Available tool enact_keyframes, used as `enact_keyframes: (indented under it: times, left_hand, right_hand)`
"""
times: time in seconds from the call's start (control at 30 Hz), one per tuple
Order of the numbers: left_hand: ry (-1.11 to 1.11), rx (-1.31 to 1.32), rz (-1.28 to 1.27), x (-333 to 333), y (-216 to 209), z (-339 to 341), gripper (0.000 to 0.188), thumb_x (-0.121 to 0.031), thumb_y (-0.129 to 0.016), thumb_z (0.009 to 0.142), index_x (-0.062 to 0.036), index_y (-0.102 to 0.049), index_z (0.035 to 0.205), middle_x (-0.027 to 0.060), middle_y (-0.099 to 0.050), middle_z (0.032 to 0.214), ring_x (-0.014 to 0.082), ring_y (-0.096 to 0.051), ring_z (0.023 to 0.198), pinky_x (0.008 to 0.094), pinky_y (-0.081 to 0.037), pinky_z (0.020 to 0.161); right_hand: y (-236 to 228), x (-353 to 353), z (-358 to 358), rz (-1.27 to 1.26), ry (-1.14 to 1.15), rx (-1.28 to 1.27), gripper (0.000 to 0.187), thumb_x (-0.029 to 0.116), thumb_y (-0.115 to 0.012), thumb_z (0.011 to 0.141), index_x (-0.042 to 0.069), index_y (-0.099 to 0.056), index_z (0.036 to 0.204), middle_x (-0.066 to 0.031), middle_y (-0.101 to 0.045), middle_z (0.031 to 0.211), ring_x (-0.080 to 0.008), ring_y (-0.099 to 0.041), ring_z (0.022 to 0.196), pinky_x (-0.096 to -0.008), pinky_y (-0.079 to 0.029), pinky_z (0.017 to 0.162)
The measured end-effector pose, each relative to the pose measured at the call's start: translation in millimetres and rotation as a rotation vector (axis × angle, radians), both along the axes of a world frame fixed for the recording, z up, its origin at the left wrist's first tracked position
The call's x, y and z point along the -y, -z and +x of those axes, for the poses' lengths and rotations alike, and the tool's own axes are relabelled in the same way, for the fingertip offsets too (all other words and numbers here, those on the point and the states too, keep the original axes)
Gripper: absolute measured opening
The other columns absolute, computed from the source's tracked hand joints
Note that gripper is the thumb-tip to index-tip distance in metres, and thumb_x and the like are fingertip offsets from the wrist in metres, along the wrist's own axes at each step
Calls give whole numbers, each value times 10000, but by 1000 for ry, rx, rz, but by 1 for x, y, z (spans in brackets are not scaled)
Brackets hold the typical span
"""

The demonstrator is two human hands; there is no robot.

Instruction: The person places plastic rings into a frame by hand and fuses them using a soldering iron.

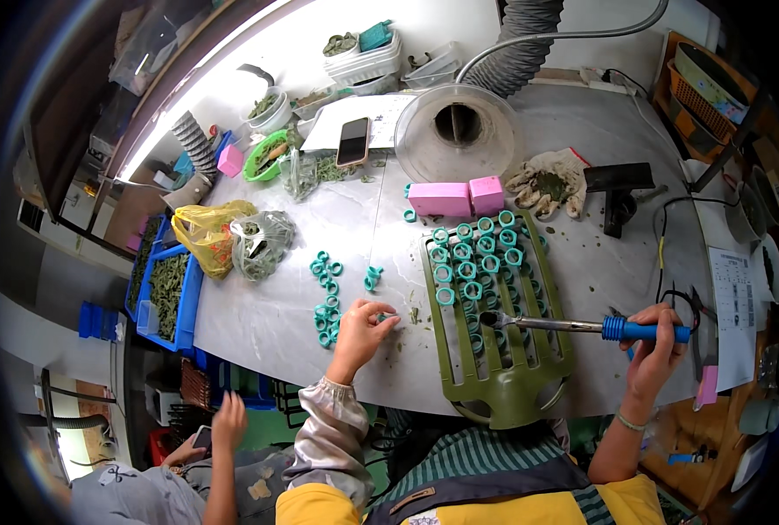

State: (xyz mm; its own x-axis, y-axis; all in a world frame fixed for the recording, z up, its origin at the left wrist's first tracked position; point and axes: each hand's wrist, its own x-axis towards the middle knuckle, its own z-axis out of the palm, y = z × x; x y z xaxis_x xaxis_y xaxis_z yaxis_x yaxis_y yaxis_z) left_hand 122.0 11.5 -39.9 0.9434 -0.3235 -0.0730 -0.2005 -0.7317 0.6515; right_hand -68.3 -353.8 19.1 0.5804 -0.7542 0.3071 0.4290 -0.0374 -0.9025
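Observation:
My right hand [653, 352] grips a soldering iron [624, 330] by its blue handle. The iron's metal shaft points left, its broad dark tip over the slatted green plastic rack [505, 385]. Rows of teal wax-like rings [464, 251] stand on the rack's far left part. Left of the rack, my left hand [362, 336] is closed in a pinch just above the table. A bit of teal shows at its fingertips, apparently a small teal ring mostly hidden by the fingers. Loose teal rings [326, 310] lie in a cluster beyond and beside this hand.
Pink blocks [442, 199], a stained glove [550, 181] and a black stand [618, 203] lie behind the rack. A clear funnel hood [420, 131] and a phone [353, 142] are farther back. Plastic bags [261, 245] and a blue bin [169, 297] sit left. Another person's hand [229, 422] is lower left.

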Motion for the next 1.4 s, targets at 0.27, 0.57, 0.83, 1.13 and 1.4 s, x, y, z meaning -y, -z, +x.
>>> enact_keyframes:
  times: [0.27, 0.57, 0.83, 1.13, 1.4]
  left_hand:
    - [71, -87, -178, 8, -17, -4, 232, -96, -716, 856, -56, -716, 1084, 58, -558, 1073, 137, -598, 917, 273, -549, 766]
    - [422, 298, -321, 113, -48, -22, 329, 6, -702, 809, -64, -679, 1129, 103, -657, 1135, 284, -599, 1060, 371, -489, 906]
    - [517, 398, -236, 150, -24, -13, 332, -2, -714, 786, -68, -684, 1110, 81, -666, 1122, 288, -588, 1032, 381, -487, 893]
    - [541, 380, -259, 148, -30, -11, 304, -13, -704, 808, -58, -676, 1108, 86, -646, 1117, 287, -576, 1025, 381, -479, 898]
    - [-52, 515, 134, 22, -4, 56, 259, -111, -723, 822, -19, -593, 1026, 160, -606, 956, 304, -590, 806, 413, -475, 766]
  right_hand:
    - [1, 2, -2, -1, 35, -5, 304, 170, -505, 967, -8, -591, 736, -68, -577, 701, -126, -567, 538, -230, -449, 364]
    - [4, 13, -7, -33, 85, -66, 314, 198, -515, 969, -14, -592, 752, -89, -612, 740, -127, -554, 500, -225, -465, 427]
    - [23, 8, 7, 12, 56, -43, 287, 180, -508, 979, -26, -604, 804, -99, -639, 767, -130, -594, 529, -241, -507, 475]
    - [7, 20, -7, -26, 97, -36, 291, 151, -501, 961, -24, -590, 747, -80, -596, 723, -126, -548, 511, -223, -447, 410]
    - [8, 18, -9, -15, 94, -10, 309, 169, -496, 957, -5, -570, 713, -62, -567, 706, -119, -538, 532, -222, -409, 349]
